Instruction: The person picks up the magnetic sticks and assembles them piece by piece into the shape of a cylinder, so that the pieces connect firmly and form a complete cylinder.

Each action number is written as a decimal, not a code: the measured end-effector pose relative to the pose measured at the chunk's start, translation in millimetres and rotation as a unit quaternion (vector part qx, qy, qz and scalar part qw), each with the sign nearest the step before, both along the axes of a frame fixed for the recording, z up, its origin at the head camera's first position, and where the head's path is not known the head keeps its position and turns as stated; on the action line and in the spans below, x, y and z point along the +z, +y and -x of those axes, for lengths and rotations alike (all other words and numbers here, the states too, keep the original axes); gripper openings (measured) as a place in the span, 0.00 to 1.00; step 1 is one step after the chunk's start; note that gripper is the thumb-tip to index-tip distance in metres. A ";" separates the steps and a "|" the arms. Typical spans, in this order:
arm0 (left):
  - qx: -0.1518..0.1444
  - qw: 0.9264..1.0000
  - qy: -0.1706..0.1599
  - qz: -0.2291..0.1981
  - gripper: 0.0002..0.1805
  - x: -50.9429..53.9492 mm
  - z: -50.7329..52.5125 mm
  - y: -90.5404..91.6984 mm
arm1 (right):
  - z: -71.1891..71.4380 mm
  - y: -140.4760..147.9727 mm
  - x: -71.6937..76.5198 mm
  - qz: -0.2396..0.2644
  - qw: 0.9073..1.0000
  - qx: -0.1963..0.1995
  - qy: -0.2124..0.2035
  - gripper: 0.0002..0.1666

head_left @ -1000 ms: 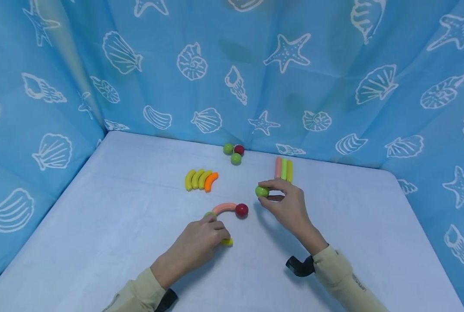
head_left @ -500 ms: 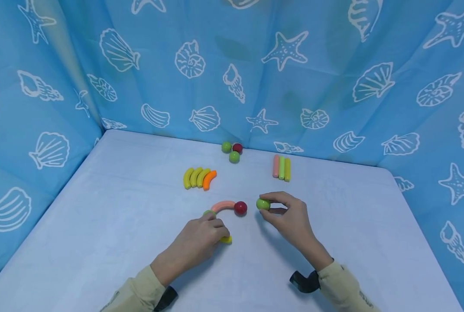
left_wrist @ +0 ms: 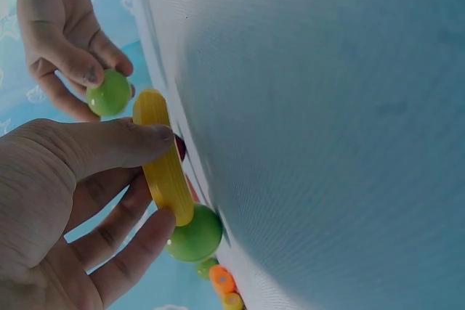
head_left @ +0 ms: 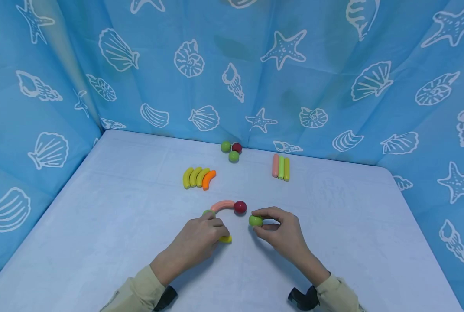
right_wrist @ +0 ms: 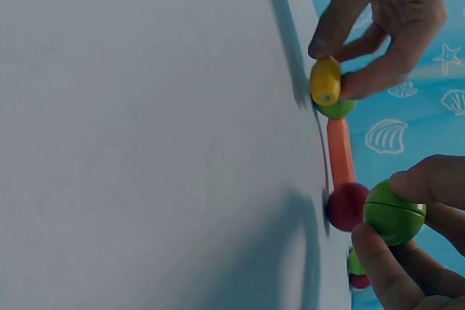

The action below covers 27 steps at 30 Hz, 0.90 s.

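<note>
My left hand pinches a yellow stick between thumb and fingers; in the head view only its end shows. One end of the stick meets or lies very close to a green ball. A pink curved stick runs from that green ball to a red ball, both on the table. With thumb and fingertips my right hand holds another green ball, right of the red ball and nearer me. A groove runs round this held ball in the right wrist view.
Several yellow curved sticks and an orange one lie side by side behind my left hand. Two green balls and a red ball sit at the back edge. Pink, green and yellow straight sticks lie back right. A blue curtain surrounds the table.
My right hand has come toward me and slightly left with the green ball, away from the straight sticks. The left hand stays in place with the yellow stick.
</note>
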<state>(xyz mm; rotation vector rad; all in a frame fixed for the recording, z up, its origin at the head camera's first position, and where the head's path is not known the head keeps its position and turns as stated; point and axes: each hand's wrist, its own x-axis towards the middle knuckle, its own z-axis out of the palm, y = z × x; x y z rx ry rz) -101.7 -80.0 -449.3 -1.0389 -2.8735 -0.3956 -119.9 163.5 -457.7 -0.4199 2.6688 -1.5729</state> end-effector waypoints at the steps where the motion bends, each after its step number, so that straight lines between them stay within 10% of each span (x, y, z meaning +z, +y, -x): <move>1: 0.000 1.000 0.001 0.000 0.12 -0.3 0.0 0.0 | -1.0 -0.7 -0.8 0.002 1.000 0.001 -0.001 0.21; 27: 0.007 1.000 -0.009 -0.002 0.12 -0.7 1.0 0.8 | -15.7 -20.5 -15.1 0.028 0.997 0.045 -0.055 0.18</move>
